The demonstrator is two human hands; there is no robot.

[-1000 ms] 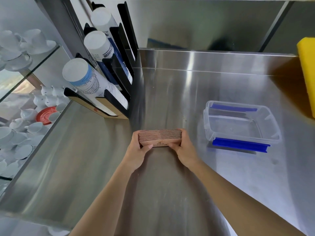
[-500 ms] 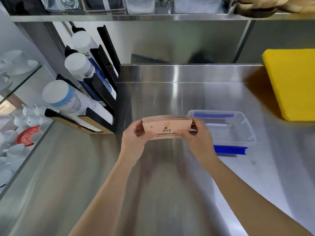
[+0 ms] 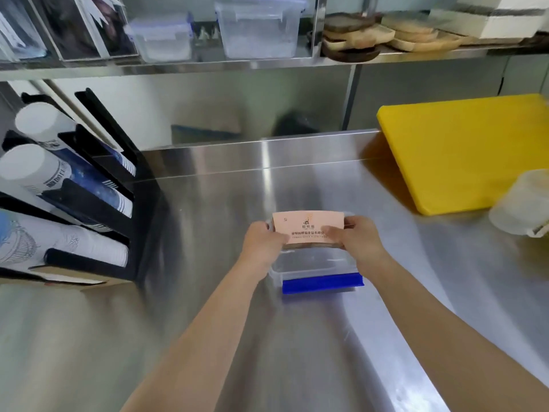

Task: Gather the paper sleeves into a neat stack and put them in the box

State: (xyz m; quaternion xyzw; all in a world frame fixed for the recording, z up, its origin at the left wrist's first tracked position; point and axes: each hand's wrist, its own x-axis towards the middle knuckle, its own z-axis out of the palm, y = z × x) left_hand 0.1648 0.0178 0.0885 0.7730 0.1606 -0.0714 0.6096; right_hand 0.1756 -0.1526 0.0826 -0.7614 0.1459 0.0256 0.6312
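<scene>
Steel counter [image 3: 208,292] all around, bearing the clear plastic box [image 3: 315,267] with its blue clip. Above the box's open top, held level: the pink stack of paper sleeves [image 3: 307,227], pinched at both ends. Left hand [image 3: 261,242] and right hand [image 3: 355,240] curled shut on the stack, thumbs on top, fingers below and mostly hidden. Best lowered flat and straight, both ends released together, to keep edges squared. Printed on the top sleeve: a small logo and lines of Chinese characters, too blurred to read.
</scene>
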